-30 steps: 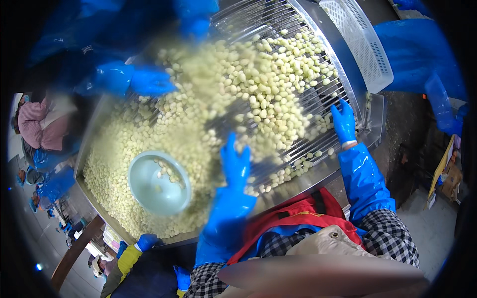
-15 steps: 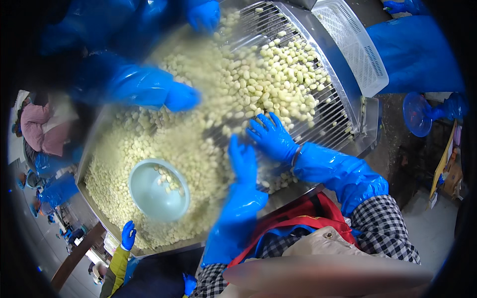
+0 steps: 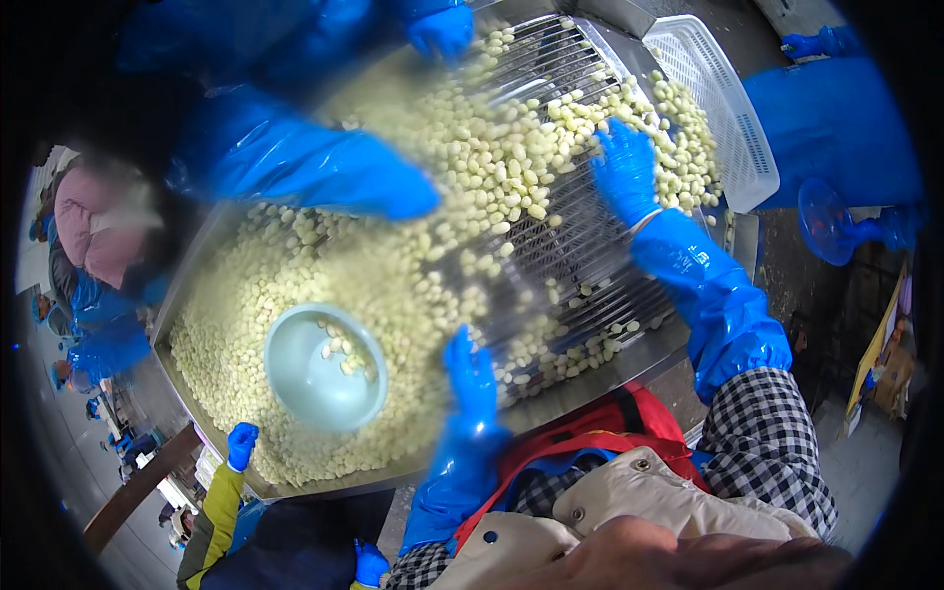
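Small pale green oval pieces (image 3: 506, 177), grape-like in shape, cover a metal table with a slatted grate (image 3: 590, 236). My right hand (image 3: 626, 175), in a blue glove, lies with fingers stretched against the pieces at the grate's right side. Beside it, a cluster of pieces (image 3: 683, 147) spreads over the metal edge toward a white basket (image 3: 713, 98). My left hand (image 3: 471, 376), also blue-gloved, is over the near part of the table, fingers extended and slightly apart, close to loose pieces. It holds nothing that I can see.
A pale blue-green bowl (image 3: 313, 379) with a few pieces inside sits in the heap at left. A co-worker's blue sleeve (image 3: 324, 162) reaches across from the far left. Another person's gloved hand (image 3: 242, 445) is at the near left edge. A blue round container (image 3: 826, 221) is at right.
My right hand has swept right and away from me across the grate, and pieces have shifted to its right edge beside the basket. My left hand has drawn slightly nearer to me.
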### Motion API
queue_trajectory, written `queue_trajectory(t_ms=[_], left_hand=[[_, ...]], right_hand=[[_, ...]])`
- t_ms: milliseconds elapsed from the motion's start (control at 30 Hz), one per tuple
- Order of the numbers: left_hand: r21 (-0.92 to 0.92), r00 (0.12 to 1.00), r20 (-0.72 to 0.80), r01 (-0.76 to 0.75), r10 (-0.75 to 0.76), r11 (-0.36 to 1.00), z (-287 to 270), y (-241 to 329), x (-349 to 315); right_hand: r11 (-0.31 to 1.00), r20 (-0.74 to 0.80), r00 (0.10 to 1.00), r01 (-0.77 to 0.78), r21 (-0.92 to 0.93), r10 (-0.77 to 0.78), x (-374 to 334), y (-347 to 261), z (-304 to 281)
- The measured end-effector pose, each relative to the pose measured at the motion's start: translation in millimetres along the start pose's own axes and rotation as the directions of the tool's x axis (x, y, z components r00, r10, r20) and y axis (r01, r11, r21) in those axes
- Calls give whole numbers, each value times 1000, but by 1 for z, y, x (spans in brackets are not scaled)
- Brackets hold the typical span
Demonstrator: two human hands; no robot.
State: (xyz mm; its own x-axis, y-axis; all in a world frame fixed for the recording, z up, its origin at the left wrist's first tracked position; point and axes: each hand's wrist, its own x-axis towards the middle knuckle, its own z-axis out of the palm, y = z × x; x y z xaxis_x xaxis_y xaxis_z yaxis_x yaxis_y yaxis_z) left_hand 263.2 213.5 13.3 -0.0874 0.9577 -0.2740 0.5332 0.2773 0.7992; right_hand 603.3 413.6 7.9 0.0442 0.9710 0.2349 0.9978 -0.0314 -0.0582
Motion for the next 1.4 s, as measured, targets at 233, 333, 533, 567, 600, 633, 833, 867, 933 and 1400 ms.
queue_trajectory(t_ms=[233, 333, 533, 567, 600, 633, 833, 867, 933, 1400], left_hand=[[-57, 998, 10, -64, 64, 996, -14, 12, -3], [-91, 999, -6, 47, -48, 995, -36, 5, -11], [-450, 930, -164, 225, -328, 864, -73, -42, -54], [-609, 888, -140, 272, -438, 745, -81, -57, -60], [-693, 838, -143, 296, -527, 658, -88, -71, -67], [-663, 817, -224, 273, -532, 697, -96, -85, -75], [101, 651, -737, 374, -184, 922, -198, -158, -76], [140, 635, -760, 371, -140, 918, -220, -164, -69], [25, 590, -774, 393, -231, 919, -253, -169, -49], [186, 910, -398, 202, -114, 961, -174, -164, 82]], right_hand=[[866, 68, 880, 446, 228, -471, 18, -65, 44], [952, 47, 957, 277, 126, -285, 44, 2, 62], [870, 145, 989, 77, -487, -6, 33, 135, 37], [899, 82, 995, -8, -439, 49, 24, 129, 33], [907, 88, 996, 57, -418, -22, 7, 115, 26], [967, 115, 993, 56, -248, -28, -6, 92, 19], [382, 755, 604, -654, 653, -256, -98, -197, -26], [570, 621, 713, -377, 730, -325, -102, -242, -32], [401, 688, 668, -569, 718, -283, -104, -325, -29], [194, 840, 434, -839, 509, -324, -52, -452, -13]])
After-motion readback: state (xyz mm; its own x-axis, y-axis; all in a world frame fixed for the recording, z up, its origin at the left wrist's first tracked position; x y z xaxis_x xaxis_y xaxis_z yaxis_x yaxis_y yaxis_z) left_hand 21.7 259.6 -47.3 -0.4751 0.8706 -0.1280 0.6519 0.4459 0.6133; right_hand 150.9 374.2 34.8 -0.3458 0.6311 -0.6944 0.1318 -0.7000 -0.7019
